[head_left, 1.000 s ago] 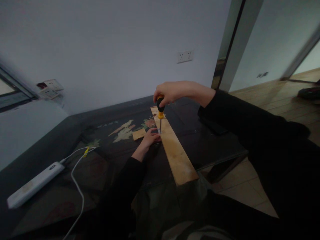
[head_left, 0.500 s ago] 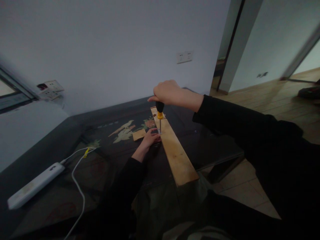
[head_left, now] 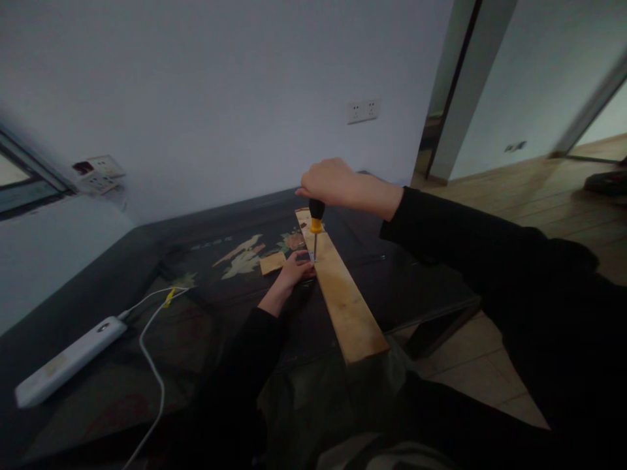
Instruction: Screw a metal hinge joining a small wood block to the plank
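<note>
- Black-and-yellow screwdriver with a thin metal shaft (head_left: 316, 226), one in count, stands almost upright above the long board, its tip down at the left edge of the wood, about halfway between the far end and the near end.
- One right hand (head_left: 329, 180) is closed around the top of the handle from above, with the wrist bent and the back of the hand upward.
- One left hand (head_left: 294, 267) rests low at the same edge of the board, with its fingertips close to the screwdriver tip (whether they pinch something there, I cannot tell).
- One long, flat, light-brown wooden board (head_left: 347, 290) lies on the table, pointing away from the person; near its far end is one dark reddish mark.
- One small pale metallic piece (head_left: 311, 256) is at the board's edge, beside the left fingers; it is too small for telling its form.
- One small, square, light-brown wooden piece (head_left: 272, 262) lies just left of the left hand.
- One dark, glossy table (head_left: 406, 294) with painted flowers and leaves carries all these.
- One long white plastic box (head_left: 71, 362) lies at the far left, near one yellow tag (head_left: 169, 297) on white cable.
</note>
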### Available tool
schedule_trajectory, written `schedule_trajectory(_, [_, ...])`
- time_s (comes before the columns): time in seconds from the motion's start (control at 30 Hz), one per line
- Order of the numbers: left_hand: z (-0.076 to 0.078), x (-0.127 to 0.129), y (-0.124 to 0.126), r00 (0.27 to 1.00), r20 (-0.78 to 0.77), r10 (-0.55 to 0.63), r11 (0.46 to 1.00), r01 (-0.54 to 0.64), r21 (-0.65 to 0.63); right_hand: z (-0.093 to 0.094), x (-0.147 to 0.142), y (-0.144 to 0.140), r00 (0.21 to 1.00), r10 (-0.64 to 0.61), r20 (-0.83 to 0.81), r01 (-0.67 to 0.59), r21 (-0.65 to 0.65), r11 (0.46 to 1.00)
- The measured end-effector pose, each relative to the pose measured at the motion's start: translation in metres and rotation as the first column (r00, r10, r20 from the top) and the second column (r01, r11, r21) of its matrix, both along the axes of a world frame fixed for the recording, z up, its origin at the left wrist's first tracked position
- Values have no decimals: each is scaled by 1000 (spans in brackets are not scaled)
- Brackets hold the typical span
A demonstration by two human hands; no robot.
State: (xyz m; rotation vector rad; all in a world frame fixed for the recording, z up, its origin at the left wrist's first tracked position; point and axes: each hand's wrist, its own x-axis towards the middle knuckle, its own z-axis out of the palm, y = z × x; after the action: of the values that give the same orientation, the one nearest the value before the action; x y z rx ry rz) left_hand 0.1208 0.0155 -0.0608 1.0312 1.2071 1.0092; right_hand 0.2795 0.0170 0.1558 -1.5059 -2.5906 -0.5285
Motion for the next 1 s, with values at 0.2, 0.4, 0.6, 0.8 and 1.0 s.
schedule_trajectory(0.2, [1, 0, -2, 1000, -15, 13, 1000, -13, 7, -2, 0, 4, 999, 2, -45, -2, -16, 1000])
schedule_trajectory(0.4, [-2, -1, 1, 1000, -13, 13, 1000, -13, -5, 20, 11, 9, 983, 181, 9, -171, -283, 944])
schedule_trajectory(0.6, [-2, -2, 1, 1000, -16, 14, 1000, -14, -2, 13, 2, -1, 993, 94, 68, -84, -130, 988])
schedule_trajectory(0.8, [-1, -1, 0, 1000, -29, 9, 1000, -8, 19, 0, -9, -7, 999, -46, 7, 46, 41, 998])
schedule_trajectory(1.0, [-5, -4, 3, 1000, -12, -6, 1000, 6, 20, 12, 6, 2, 998, 46, -45, -52, -141, 989])
